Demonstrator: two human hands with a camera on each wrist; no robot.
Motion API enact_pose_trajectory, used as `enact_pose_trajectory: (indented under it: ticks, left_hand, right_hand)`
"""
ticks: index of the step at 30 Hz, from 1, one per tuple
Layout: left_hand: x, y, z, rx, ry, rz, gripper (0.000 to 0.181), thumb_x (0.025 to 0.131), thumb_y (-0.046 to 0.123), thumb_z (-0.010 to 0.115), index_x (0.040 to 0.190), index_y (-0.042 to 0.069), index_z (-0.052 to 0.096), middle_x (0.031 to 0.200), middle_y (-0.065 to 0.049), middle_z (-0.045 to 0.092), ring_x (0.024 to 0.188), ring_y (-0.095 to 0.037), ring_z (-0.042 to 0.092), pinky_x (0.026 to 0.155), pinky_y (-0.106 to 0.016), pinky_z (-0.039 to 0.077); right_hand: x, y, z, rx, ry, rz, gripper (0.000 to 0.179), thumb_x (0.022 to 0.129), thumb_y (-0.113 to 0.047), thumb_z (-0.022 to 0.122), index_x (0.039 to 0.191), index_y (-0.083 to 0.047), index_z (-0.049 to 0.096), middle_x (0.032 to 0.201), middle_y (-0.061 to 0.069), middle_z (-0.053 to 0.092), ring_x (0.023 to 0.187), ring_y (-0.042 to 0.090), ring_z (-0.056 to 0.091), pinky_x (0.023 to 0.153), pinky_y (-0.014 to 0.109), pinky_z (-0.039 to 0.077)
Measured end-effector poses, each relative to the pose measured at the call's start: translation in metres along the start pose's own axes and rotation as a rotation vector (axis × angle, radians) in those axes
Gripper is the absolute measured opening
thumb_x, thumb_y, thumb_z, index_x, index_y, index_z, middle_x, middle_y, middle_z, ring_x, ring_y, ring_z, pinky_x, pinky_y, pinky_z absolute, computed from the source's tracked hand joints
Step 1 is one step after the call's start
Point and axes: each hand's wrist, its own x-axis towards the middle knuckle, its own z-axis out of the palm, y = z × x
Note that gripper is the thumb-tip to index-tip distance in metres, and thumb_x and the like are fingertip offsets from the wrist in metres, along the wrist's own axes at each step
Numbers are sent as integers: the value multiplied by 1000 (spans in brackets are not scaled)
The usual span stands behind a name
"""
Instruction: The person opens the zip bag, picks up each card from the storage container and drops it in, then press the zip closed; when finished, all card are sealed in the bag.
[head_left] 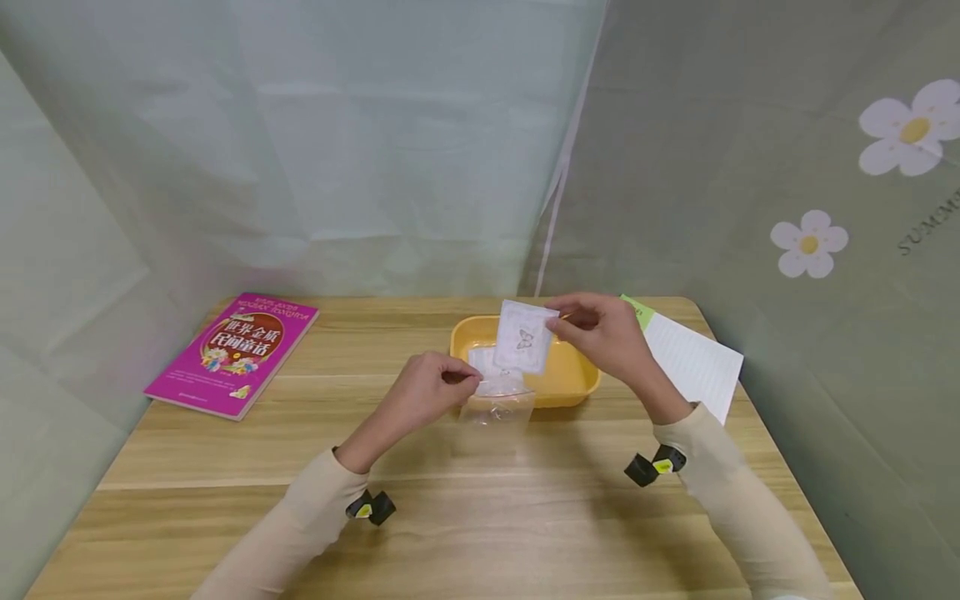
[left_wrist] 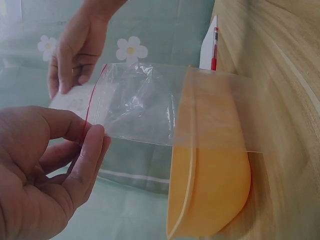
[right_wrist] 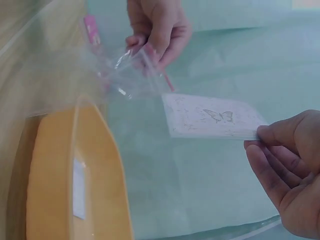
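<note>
My left hand (head_left: 427,387) pinches a clear zip bag (left_wrist: 135,102) beside its red-lined mouth, between thumb and fingers. The bag hangs over the near side of a yellow plastic basin (head_left: 577,393). Above the basin, my right hand (head_left: 603,333) holds a flat white square packet (head_left: 525,337) printed with a butterfly, pinched at one edge. In the right wrist view the packet's far edge is right at the bag's mouth. Another white piece (right_wrist: 78,189) lies inside the basin.
A magenta book (head_left: 236,354) lies at the table's left. On the right is a lined notepad (head_left: 693,358) with a green top, partly behind my right arm. A red pen (left_wrist: 215,50) shows on it in the left wrist view. Fabric walls (head_left: 375,150) enclose the table's back and sides.
</note>
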Motion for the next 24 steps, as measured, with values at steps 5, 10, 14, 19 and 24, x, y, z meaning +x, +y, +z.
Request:
enact_pose_trajectory:
  ticks: [5, 10, 14, 19, 24]
  left_hand:
    - [1, 0, 0, 2, 4, -2, 13, 92, 20, 74, 97, 11, 83, 89, 1, 75, 74, -11, 63, 66, -28, 53]
    - [1, 0, 0, 10, 6, 1, 14, 93, 21, 73, 97, 12, 83, 88, 2, 76, 74, -11, 63, 66, -28, 53]
    - [1, 1, -1, 13, 5, 8, 14, 93, 21, 72, 97, 12, 83, 89, 3, 76, 74, -10, 63, 67, -28, 53]
    - [1, 1, -1, 10, 3, 8, 16, 93, 22, 73, 98, 11, 83, 87, 3, 76, 73, -10, 64, 65, -28, 53]
    - [1, 0, -1, 4, 2, 19, 16, 93, 21, 73, 98, 9, 82, 86, 2, 75, 72, -10, 63, 65, -28, 53]
  right_hand:
    - [-5, -7, -1, 33, 34, -19, 21, 92, -13, 78, 112, -7, 77, 92, 8, 76, 74, 19, 72, 64, 23, 55]
    - [-9, -11, 0, 85, 46, -41, 20, 92, -9, 77, 111, -4, 76, 88, 10, 75, 71, 19, 72, 63, 23, 56]
    - [-13, -15, 2, 119, 50, -65, 18, 91, -7, 77, 109, -2, 76, 88, 11, 75, 69, 16, 71, 63, 23, 56]
    - [-17, -16, 5, 124, 42, -73, 17, 91, -8, 77, 107, -3, 76, 88, 10, 75, 69, 13, 71, 61, 24, 54]
    - [-21, -14, 7, 125, 37, -65, 15, 91, -9, 77, 105, -4, 75, 88, 10, 75, 68, 13, 70, 60, 24, 53]
